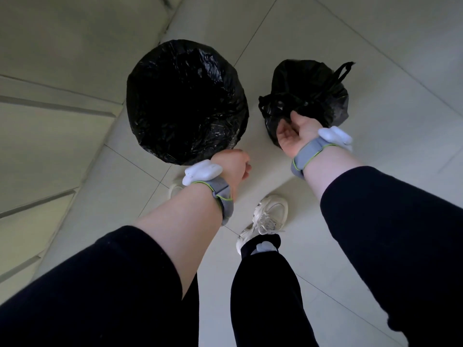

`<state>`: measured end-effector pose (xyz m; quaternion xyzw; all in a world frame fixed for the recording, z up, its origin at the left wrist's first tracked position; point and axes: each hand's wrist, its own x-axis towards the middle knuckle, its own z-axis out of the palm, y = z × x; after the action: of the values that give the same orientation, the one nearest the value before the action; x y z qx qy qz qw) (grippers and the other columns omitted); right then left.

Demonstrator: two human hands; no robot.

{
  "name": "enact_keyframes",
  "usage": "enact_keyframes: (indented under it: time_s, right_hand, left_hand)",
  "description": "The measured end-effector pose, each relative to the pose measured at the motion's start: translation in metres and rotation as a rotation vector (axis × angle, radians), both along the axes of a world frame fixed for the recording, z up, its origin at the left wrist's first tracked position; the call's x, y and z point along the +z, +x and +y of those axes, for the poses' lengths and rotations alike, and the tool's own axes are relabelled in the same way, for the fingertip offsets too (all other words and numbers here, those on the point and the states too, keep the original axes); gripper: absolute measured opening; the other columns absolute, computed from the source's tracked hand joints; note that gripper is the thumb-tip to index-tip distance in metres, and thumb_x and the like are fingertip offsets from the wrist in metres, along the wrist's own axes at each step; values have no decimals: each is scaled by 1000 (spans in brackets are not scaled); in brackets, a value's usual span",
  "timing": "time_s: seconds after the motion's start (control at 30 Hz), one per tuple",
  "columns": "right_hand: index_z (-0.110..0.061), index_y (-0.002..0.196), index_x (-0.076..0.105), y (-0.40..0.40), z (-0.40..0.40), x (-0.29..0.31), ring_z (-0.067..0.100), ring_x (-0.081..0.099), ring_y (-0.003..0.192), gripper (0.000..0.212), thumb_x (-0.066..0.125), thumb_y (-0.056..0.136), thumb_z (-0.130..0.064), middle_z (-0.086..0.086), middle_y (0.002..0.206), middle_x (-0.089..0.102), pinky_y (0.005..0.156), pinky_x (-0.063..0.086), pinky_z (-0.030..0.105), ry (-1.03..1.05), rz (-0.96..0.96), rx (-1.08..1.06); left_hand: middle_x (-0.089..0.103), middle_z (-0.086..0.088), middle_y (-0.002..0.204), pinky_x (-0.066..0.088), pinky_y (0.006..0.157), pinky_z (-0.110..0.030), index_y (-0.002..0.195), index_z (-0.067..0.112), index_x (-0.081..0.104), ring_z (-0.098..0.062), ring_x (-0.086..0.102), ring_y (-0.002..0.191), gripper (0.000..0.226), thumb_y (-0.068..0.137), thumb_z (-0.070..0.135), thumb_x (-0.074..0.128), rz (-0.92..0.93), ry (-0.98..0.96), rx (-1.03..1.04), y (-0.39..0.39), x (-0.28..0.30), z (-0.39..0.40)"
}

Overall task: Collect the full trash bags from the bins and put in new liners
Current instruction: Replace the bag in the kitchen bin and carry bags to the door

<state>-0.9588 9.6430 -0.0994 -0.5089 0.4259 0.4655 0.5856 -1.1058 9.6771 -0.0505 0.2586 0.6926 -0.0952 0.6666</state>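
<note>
A round bin (186,101) lined with a black liner stands on the tiled floor, its mouth open and dark inside. To its right sits a full black trash bag (313,88) with tied handles sticking up. My right hand (294,132) reaches down to the bag's near side, palm up, fingers curled into the gathered plastic at its top. My left hand (234,167) hovers just below the bin's near rim, fingers curled under and hidden, holding nothing that I can see.
A pale wall with grooved panels (50,108) runs along the left, close behind the bin. My white shoe (269,216) stands on the tiles below the bag. Light floor tiles (375,46) stretch to the right and beyond.
</note>
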Motion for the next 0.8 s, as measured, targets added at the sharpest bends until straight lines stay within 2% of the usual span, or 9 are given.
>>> enact_keyframes:
  time_s: [0.07, 0.13, 0.27, 0.37, 0.5, 0.57, 0.67, 0.77, 0.8]
  right_hand:
    - [2, 103, 55, 3, -1, 0, 27, 60, 75, 10, 50, 94, 0, 14, 88, 58, 62, 56, 31, 69, 9, -118]
    - [3, 96, 55, 5, 3, -2, 33, 62, 77, 9, 47, 94, 4, 19, 89, 59, 64, 59, 38, 136, 16, -209]
    - [4, 91, 54, 7, 10, -14, 32, 61, 86, 10, 46, 95, 2, 19, 91, 57, 74, 53, 38, 165, 11, -183]
    - [-5, 84, 54, 5, 5, -20, 17, 58, 66, 12, 50, 95, -6, 6, 78, 55, 61, 51, 29, 83, 0, -37]
    - [-18, 72, 51, 0, -19, -10, 3, 41, 34, 24, 50, 96, -20, -6, 53, 52, 35, 32, 13, -49, -88, 458]
    - [-20, 69, 53, -1, -33, 1, 5, 38, 30, 24, 52, 93, -22, -8, 46, 53, 34, 29, 14, -74, -173, 570]
    - [-18, 72, 58, 3, -48, 29, 7, 39, 28, 18, 48, 86, -14, -3, 50, 56, 34, 31, 13, -86, -235, 585]
    - [-17, 71, 55, 6, -54, 57, 7, 39, 25, 33, 34, 96, -12, -1, 43, 56, 33, 32, 9, -20, -157, 559]
    - [-17, 70, 54, 8, -56, 72, 7, 38, 24, 35, 32, 97, -11, -2, 39, 55, 32, 31, 8, -35, -172, 560]
  left_hand:
    - [56, 0, 70, 45, 73, -27, 75, 15, 53, -13, 52, 62, 18, 90, 6, 51, 26, 36, -44, 4, 3, -3]
    - [56, 0, 70, 44, 67, -24, 77, 16, 53, -12, 52, 61, 17, 90, 5, 52, 25, 56, -48, 8, 2, -4]
    - [57, -1, 70, 44, 64, -23, 83, 14, 56, -13, 53, 61, 11, 90, 6, 52, 52, 91, -55, 6, -6, -3]
    - [56, 1, 68, 43, 66, -24, 75, 15, 54, -12, 52, 60, 17, 89, 6, 51, 65, 103, -86, 5, -8, -5]
    - [56, 2, 68, 43, 63, -23, 74, 20, 52, -12, 52, 59, 20, 89, 6, 52, 50, 111, -111, 10, 5, -10]
    - [49, -2, 67, 38, 55, -21, 70, 19, 46, -12, 48, 53, 27, 90, 1, 48, -8, 93, -107, 15, 18, -12]
    - [40, -4, 64, 31, 53, -25, 63, 18, 43, -16, 39, 53, 34, 86, -6, 49, -30, 130, -151, 25, 42, -14]
    - [56, -1, 70, 50, 67, -29, 90, 18, 62, -17, 55, 65, 16, 84, 4, 57, -9, 203, -206, 29, 67, -18]
    - [60, 0, 73, 53, 75, -30, 101, 19, 64, -18, 60, 70, 22, 83, 8, 60, 6, 241, -213, 29, 77, -18]
